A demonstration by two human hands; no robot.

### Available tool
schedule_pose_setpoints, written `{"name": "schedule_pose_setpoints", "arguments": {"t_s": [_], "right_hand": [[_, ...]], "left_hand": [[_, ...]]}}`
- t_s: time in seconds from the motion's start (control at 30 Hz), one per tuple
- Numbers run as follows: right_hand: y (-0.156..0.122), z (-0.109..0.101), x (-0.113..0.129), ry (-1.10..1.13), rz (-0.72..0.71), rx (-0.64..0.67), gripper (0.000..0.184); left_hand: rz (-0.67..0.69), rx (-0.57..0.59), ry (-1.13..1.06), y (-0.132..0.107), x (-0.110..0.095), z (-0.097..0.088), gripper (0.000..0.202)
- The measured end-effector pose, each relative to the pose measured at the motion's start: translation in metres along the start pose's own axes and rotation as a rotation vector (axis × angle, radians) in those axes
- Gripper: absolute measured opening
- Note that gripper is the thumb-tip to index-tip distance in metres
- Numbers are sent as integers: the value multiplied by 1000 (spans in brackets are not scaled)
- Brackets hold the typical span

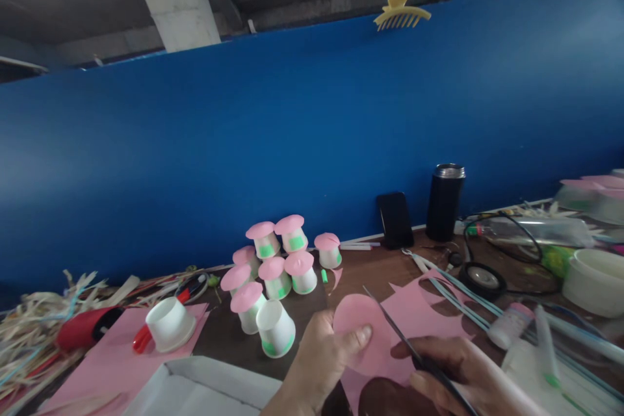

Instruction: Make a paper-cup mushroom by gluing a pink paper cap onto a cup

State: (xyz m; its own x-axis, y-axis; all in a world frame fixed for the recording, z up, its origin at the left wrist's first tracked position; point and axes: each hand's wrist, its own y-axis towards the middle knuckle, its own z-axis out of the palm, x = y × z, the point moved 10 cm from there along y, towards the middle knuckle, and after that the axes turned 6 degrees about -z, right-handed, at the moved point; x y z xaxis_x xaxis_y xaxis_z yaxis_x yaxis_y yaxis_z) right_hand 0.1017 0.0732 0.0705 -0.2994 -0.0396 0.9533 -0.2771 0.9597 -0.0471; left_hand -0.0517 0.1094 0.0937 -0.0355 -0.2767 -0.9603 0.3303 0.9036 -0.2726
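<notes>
Paper disc [353, 313], plain pink, sits pinched between the left hand [316, 352]'s thumb and fingers, above a cut pink sheet [414, 304]. The right hand [453, 361] is closed round a slim dark pointed tool [433, 372] just beside it. Pink-topped paper cups [277, 287] stand beyond; print on the pink-and-white bottle [511, 325] is too blurred to read.

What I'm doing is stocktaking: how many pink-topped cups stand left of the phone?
8: two pink-topped cups at the back, five in front, one at right, nearest the phone. Others may be hidden.
</notes>
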Motion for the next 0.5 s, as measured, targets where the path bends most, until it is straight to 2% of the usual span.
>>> {"name": "schedule_pose_setpoints", "arguments": {"t_s": [0.37,0.5], "right_hand": [[2,0,1,-39,-2,15,54],[0,-7,10,-47,-47,-53,51]], "left_hand": [[2,14,9,-4,-6,1,38],[13,27,-6,-4,-7,2,40]]}}
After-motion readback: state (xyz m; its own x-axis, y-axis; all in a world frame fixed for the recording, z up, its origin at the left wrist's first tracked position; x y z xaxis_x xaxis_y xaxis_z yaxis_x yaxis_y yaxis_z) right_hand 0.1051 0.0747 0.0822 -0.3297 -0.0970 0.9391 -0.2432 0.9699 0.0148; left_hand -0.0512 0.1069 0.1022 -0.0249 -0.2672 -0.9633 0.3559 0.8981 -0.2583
